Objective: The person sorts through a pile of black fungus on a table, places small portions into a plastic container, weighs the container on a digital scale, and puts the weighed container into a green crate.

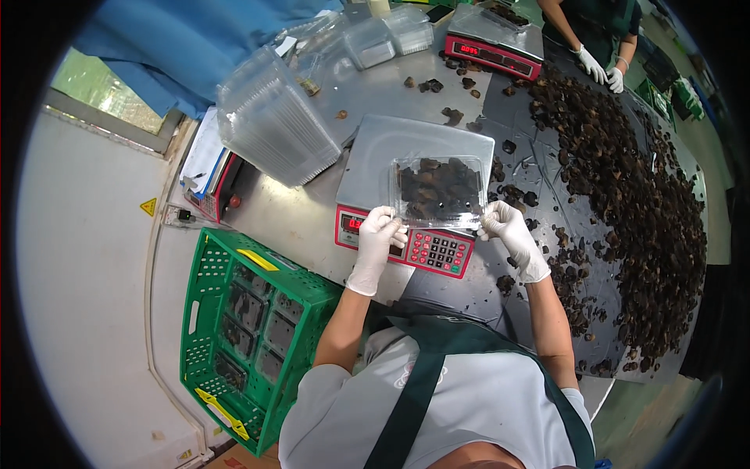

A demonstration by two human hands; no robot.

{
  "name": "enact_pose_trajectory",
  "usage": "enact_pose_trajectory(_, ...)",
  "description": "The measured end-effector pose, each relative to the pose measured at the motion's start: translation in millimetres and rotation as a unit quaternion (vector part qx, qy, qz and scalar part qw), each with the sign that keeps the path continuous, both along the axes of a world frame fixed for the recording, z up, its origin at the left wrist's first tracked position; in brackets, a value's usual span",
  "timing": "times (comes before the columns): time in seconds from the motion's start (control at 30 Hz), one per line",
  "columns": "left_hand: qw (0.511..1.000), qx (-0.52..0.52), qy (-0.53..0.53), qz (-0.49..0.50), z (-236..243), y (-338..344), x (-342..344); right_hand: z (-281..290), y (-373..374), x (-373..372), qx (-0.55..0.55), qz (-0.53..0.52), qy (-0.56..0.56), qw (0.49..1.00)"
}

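Note:
Both my hands wear white gloves and grip the near corners of a clear plastic box (439, 190), which is filled with dark brown pieces that look like wood ear mushrooms. My left hand (379, 241) pinches the near left corner, and my right hand (508, 233) has the near right one. Beneath the box is a red weighing scale (367, 168) with a flat metal pan, a lit display and a keypad. Whether the box touches the pan I cannot tell. Loose mushrooms (625, 203) lie heaped across the table on the right.
A green crate (308, 285) holding several filled boxes stands at my left. Nested clear boxes (273, 117) are stacked on the table's left, with more containers (371, 47) behind. Another red scale (496, 43) sits at the back. A co-worker's gloved hands (601, 72) are at the far right.

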State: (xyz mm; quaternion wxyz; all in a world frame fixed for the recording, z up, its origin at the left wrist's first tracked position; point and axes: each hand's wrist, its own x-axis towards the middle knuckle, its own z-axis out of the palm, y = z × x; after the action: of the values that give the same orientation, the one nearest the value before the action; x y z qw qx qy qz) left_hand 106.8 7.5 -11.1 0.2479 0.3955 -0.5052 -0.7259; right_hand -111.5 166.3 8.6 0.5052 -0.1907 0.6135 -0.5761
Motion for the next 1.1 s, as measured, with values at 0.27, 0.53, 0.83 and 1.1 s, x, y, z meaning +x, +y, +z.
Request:
enact_pose_trajectory(0.27,0.98,-0.188,0.037,-0.054,-26,7,19,-19,29,14,-0.104,-0.012,0.337,0.936)
enact_pose_trajectory(0.53,0.743,-0.667,-0.008,0.047,14,17,32,18,41,23,-0.215,0.01,0.714,0.667)
enact_pose_trajectory(0.83,0.72,-0.688,0.026,0.086,6,19,61,35,53,43,-0.236,0.005,0.783,0.576)
enact_pose_trajectory(1.1,0.691,-0.716,-0.002,0.097,10,27,77,41,53,54,-0.226,0.015,0.808,0.543)
